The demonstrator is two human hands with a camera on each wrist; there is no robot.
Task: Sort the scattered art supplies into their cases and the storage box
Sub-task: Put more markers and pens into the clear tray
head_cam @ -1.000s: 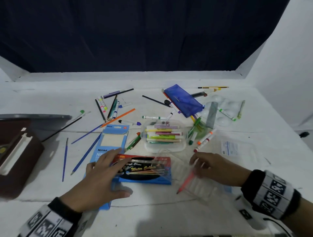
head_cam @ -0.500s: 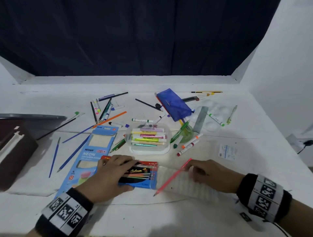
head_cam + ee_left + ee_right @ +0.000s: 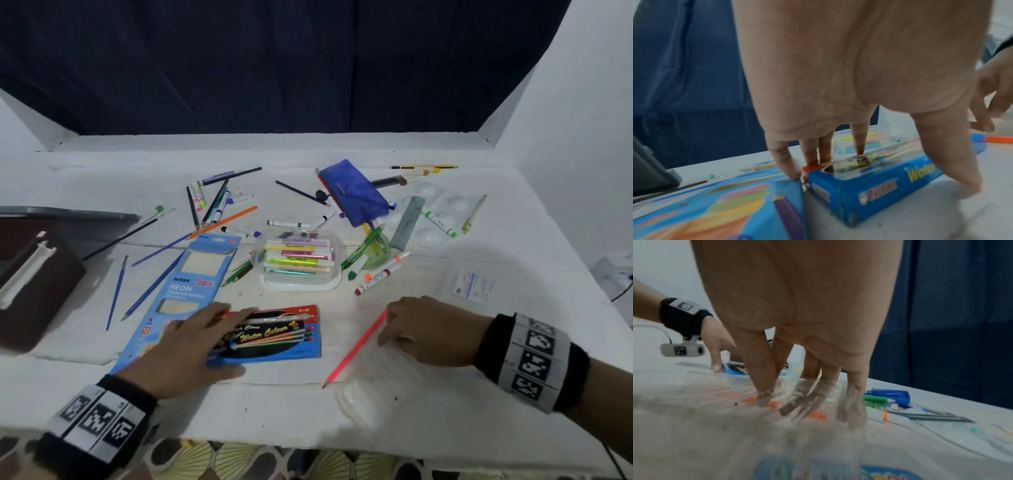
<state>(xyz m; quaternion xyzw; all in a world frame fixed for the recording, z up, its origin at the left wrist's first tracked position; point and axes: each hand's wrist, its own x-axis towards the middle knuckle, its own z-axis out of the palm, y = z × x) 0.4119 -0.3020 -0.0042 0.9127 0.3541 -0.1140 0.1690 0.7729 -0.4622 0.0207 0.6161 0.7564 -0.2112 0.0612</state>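
Water-colour box [image 3: 274, 337]: blue-red, flat; left hand [image 3: 191, 346] fingers spread pressing it; right hand [image 3: 428, 329] fingers extended.

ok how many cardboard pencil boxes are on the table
2: the long light-blue cardboard neon-pencil box left of centre, and the blue-and-red cardboard water-colour pencil box beside it, under the left hand. I see no others.

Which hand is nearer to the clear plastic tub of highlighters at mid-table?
Left. The left hand rests on the blue water-colour pencil box just in front of the clear plastic tub. The right hand sits farther off to the right, at the neon pink pencil.
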